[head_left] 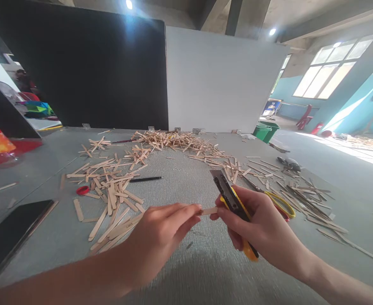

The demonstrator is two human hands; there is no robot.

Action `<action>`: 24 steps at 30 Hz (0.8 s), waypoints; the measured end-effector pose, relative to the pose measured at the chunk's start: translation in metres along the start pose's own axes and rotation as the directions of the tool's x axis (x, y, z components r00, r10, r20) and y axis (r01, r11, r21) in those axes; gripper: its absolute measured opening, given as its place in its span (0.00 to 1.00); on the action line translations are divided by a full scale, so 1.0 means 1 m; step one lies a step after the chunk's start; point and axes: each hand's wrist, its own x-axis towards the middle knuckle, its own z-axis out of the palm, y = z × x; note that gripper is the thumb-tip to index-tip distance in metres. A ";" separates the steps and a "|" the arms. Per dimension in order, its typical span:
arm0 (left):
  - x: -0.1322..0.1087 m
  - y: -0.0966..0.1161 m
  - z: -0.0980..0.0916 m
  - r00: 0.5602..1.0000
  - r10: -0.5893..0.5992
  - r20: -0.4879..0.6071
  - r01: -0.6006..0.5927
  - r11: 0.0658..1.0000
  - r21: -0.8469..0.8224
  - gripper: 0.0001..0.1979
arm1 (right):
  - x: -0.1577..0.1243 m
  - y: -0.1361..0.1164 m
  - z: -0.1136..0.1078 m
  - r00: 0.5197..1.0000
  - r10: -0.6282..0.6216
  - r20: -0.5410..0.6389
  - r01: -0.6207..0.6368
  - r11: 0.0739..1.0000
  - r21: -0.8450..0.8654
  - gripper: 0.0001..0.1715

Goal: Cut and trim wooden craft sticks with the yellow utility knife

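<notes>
My left hand (170, 224) pinches one end of a short wooden craft stick (209, 211) between thumb and fingers. My right hand (252, 216) is wrapped round a yellow and black utility knife (233, 199), its blade pointing up and away to the left. The right thumb and a fingertip also touch the stick's other end. Both hands hover over the grey table (180, 182). Fingers partly cover the stick's ends.
Loose craft sticks (176, 142) lie heaped in an arc across the table. A black pen (146, 179), red tape ring (82, 190) and phone (15, 233) are on the left. Scissors (280, 203) lie beyond my right hand. Black and white panels (218, 80) stand behind.
</notes>
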 end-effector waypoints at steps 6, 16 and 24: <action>0.003 0.007 -0.005 0.996 -0.089 0.005 0.089 0.996 -0.011 0.06 | 0.002 0.001 0.001 1.000 -0.005 -0.020 0.004 0.998 -0.056 0.13; 0.009 0.009 -0.009 0.996 -0.055 0.073 0.052 0.998 0.045 0.07 | 0.002 0.003 0.000 1.000 0.004 -0.027 -0.006 0.996 -0.089 0.14; 0.008 0.002 -0.007 0.990 0.030 0.141 -0.063 0.970 0.236 0.10 | 0.009 0.010 0.003 0.999 0.033 -0.005 -0.034 0.997 -0.071 0.17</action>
